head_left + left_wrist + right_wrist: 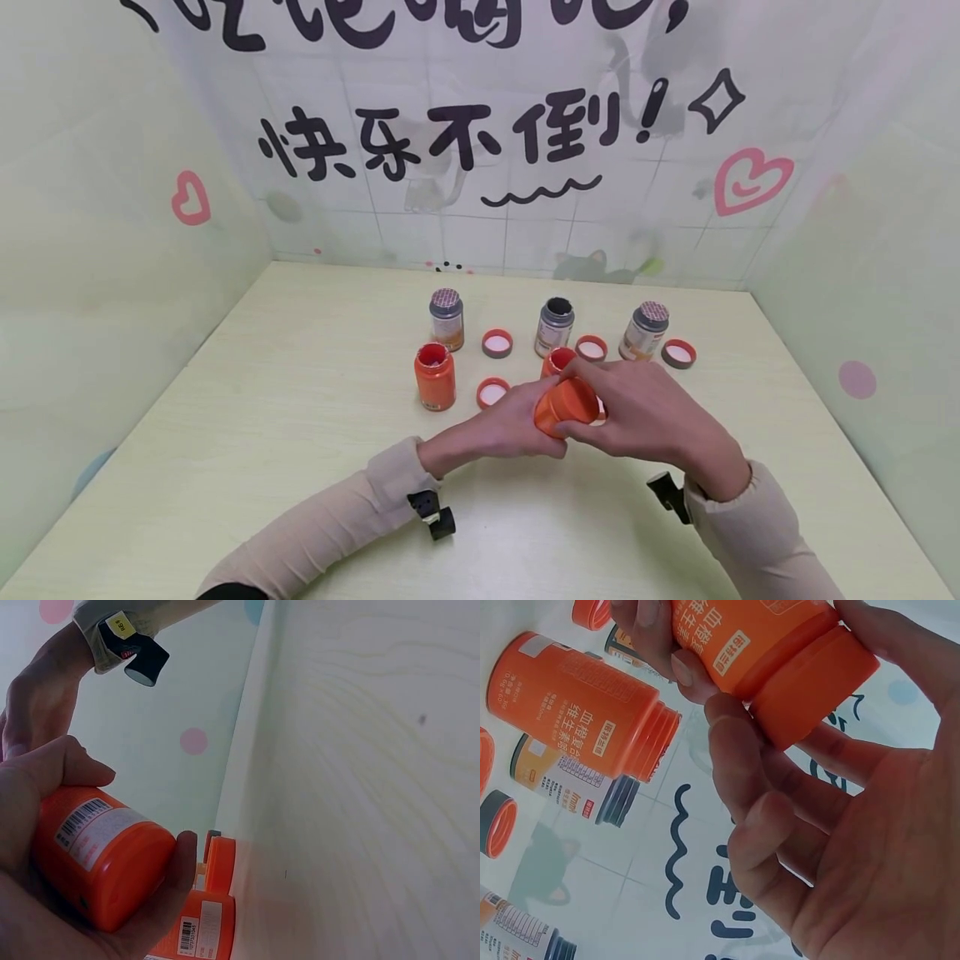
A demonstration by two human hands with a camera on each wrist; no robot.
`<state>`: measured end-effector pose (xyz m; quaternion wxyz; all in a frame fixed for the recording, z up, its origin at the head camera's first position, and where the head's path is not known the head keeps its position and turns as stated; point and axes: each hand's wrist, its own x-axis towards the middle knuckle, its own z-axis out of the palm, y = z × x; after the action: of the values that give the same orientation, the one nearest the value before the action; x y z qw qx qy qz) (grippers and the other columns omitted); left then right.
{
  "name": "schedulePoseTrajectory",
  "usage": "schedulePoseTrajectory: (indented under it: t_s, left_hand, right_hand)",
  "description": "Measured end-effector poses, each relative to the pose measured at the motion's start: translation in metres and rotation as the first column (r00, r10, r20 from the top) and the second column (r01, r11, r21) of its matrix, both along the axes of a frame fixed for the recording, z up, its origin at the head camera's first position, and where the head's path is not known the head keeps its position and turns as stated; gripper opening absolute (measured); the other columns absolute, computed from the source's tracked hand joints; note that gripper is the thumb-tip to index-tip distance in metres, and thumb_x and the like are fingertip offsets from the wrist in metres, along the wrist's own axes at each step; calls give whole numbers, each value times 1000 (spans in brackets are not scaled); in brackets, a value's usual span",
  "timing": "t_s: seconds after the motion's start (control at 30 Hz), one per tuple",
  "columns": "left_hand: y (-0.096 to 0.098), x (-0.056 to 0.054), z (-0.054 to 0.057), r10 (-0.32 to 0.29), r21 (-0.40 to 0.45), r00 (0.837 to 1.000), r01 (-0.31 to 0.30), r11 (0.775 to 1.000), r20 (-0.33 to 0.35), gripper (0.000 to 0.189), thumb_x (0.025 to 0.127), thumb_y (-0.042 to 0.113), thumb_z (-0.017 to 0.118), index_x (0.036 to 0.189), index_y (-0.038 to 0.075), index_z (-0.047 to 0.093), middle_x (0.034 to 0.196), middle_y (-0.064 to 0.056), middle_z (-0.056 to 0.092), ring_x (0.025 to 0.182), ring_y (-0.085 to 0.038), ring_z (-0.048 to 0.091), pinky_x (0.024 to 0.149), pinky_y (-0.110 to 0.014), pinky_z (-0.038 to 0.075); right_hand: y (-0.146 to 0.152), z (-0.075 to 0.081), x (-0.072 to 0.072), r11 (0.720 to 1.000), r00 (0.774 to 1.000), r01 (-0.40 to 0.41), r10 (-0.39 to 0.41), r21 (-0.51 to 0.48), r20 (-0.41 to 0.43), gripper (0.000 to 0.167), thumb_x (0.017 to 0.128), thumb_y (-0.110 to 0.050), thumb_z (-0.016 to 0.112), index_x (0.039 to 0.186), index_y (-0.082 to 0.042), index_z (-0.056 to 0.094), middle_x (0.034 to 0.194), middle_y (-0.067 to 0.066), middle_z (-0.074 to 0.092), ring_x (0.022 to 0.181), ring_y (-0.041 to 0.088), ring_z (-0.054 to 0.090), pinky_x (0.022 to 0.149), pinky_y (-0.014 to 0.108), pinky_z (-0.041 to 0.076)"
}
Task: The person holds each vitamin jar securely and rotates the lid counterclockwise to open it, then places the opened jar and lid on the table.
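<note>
My left hand [510, 423] grips an orange vitamin bottle [97, 855], held tilted above the table. The bottle's orange cap [810, 686] sits on its neck, between the thumb and fingers of my right hand [648, 410]. Whether the cap is threaded tight cannot be seen. Just behind the hands stands an uncapped orange bottle [574, 705], partly covered by them in the head view. Another uncapped orange bottle [436, 382] stands to the left, with an upturned cap [492, 392] beside it. One more cap shows only in part behind my right hand.
Along the back stand three grey-necked bottles: a left one [447, 323], a middle one [554, 332] with a dark top, and a right one [642, 335]. Upturned red-and-grey caps [497, 343] lie beside them. A printed cloth backdrop [465, 225] encloses the table [300, 375].
</note>
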<state>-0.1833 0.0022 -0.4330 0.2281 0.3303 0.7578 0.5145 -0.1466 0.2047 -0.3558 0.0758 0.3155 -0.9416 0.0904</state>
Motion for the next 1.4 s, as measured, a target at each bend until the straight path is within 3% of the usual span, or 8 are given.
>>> schedulePoseTrajectory:
  t_s: [0.33,0.8,1.4]
  left_hand:
    - [0,1,0,0,0,1000,0,1000,-15,61,80,7,79,131,27,53,114,7,63,101,-11,61,80,-27,59]
    - [0,2,-1,-15,8,1000,14,1000,13,60,82,6,78,131,28,51,112,5,63,97,-12,62,77,-28,60]
    - [-1,3,0,-14,16,999,14,1000,32,60,83,8,77,133,26,50,112,4,62,96,-12,63,77,-27,59]
  right_hand:
    - [1,-1,0,1000,1000,-18,18,-10,-8,39,83,-46,79,112,-25,63,66,-19,52,63,-2,45,65,26,40]
    - [0,0,2,1000,999,-10,11,-29,48,39,86,-55,76,114,-31,62,72,-19,53,65,-1,48,57,21,41]
    - [-1,0,3,999,996,-1,5,-38,85,33,88,-51,75,111,-32,61,71,-18,52,63,0,47,53,20,40]
